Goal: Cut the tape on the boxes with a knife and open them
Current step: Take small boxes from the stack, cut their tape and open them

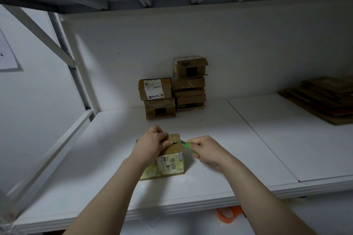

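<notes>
A small taped cardboard box (170,160) with a printed label on its near side sits on the white shelf (248,139). My left hand (152,144) rests flat on the box's top and covers its left part. My right hand (205,151) grips a green utility knife (188,147). The blade tip touches the right end of a dark slit in the tape along the top seam.
Two stacks of small taped boxes (173,89) stand against the back wall. Flattened cardboard (324,99) lies at the shelf's far right. A white shelf post (76,66) rises on the left. An orange object (229,214) shows below the shelf's front edge.
</notes>
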